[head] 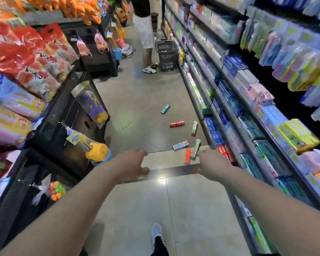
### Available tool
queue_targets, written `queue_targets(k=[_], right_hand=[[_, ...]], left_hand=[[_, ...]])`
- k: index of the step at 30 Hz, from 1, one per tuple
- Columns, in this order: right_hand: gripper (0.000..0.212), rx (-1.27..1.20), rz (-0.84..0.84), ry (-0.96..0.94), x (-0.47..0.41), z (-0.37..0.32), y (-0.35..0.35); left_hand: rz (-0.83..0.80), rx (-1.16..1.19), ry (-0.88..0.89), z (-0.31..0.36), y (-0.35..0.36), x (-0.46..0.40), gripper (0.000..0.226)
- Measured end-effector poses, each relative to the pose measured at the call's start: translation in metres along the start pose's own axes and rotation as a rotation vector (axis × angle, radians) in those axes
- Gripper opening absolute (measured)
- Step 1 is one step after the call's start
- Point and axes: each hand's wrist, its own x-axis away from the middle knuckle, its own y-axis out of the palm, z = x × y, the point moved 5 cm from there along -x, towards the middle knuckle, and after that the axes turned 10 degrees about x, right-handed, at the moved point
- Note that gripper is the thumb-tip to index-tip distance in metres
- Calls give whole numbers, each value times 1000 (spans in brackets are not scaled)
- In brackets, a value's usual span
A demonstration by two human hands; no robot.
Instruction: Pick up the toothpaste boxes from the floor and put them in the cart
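Both forearms reach forward from the camera over a grey shoe (pixel 156 235) on the floor (pixel 192 209). Left hand (pixel 132 166) and right hand (pixel 213 165) hang with fingers loosely curled downward, as if on a bar, yet no handle or cart can be made out, and neither hand visibly holds anything. By my reading the task has hardly begun: every box in view is on the floor. Nearest the right hand lie an orange box (pixel 187 156) and a pale green box (pixel 195 149), touching each other, with a white box (pixel 180 145) just beyond. Farther on are a green-and-red box (pixel 194 128), a red box (pixel 177 124), and, well apart up the aisle, a green box (pixel 165 109). All six remain to be gathered. Toothpaste shelves (pixel 229 111) run along the right, close to the fallen boxes; snack racks (pixel 35 71) and hanging toys crowd the left. Farther up the aisle a person (pixel 146 34) stands beside a dark basket (pixel 166 55), clear of the boxes. Nothing lies between the hands and the nearest boxes.
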Motion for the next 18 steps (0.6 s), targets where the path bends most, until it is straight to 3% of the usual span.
queue_targets(k=[5, 9, 18], right_hand=[[44, -53, -11, 127, -73, -3, -33], [62, -81, -21, 203, -120, 4, -52], [56, -61, -48, 233, -238, 62, -60]], left_hand=[[-73, -19, 46, -35, -50, -84, 62], [-90, -21, 93, -45, -82, -150, 64], [-167, -93, 206, -16, -113, -314, 66]])
